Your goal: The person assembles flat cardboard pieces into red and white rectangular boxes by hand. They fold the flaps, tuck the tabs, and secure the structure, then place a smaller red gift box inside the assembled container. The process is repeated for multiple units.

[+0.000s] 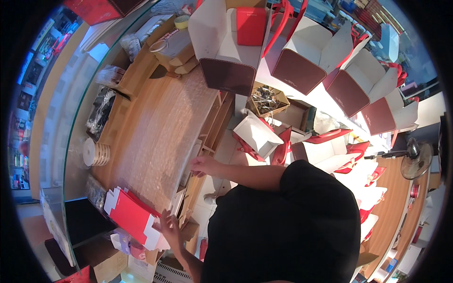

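Note:
A stack of flat red cardboard box blanks with white flaps (pixel 130 214) lies at the near end of the wooden counter. My left hand (pixel 169 229) is at its right edge, fingers apart and seemingly touching a white flap. My right hand (pixel 204 166) hovers by the counter's right edge, fingers loosely bent and apart, with nothing visible in it. Between the hands runs the wooden worktop (pixel 155 127), covered by a clear sheet.
Open white-lined gift bags (pixel 229 75) with red handles stand along the right. On the counter's left are a ribbon spool (pixel 96 152) and a black-filled tray (pixel 100 113). A scraper (pixel 163 72) lies at the far end. A fan (pixel 415 158) stands far right.

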### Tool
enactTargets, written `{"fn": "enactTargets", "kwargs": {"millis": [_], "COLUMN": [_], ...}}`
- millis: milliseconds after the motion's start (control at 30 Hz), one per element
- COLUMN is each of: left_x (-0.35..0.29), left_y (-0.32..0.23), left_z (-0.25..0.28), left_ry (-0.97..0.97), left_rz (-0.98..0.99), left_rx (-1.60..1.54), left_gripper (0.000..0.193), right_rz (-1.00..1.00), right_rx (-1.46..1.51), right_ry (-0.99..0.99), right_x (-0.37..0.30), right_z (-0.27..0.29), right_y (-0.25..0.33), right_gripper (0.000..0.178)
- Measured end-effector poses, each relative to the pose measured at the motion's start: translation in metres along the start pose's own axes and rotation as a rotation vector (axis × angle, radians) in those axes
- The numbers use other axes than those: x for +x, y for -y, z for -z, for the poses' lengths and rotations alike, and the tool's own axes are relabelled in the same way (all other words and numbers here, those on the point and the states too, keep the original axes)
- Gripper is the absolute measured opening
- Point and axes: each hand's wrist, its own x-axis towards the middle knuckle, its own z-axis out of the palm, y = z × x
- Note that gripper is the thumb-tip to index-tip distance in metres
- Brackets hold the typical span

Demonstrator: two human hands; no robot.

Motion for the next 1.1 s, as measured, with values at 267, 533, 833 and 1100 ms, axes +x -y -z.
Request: {"fn": "enactTargets", "kwargs": {"millis": [267,533,833,1100], "left_x": [0.015,0.048,0.084,0.094], "left_y": [0.043,0.039,-0.008,-0.041], "left_z": [0.023,0.020,-0.006,-0.038], "left_ry": [0.042,0.258,0.274,0.271], "left_rz": [-0.027,-0.204,-0.218,-0.092], "left_rx": [-0.090,-0.102,-0.026,-0.048], "left_gripper": [0.034,0.031,0.031,0.030], "right_rz": [0.616,0.867,0.069,-0.090], "right_rx": [-0.387,-1.114,-1.460,-1.933], "right_ry": [-0.570,-1.323,-1.533,-1.141], "right_x": [-0.001,-0.002,0.060,0.073], "right_z": [0.019,0.090,0.228,0.254], "right_y": [0.087,0.304,0.406,0.429], "right_gripper": [0.034,0.054,0.059,0.066]}}
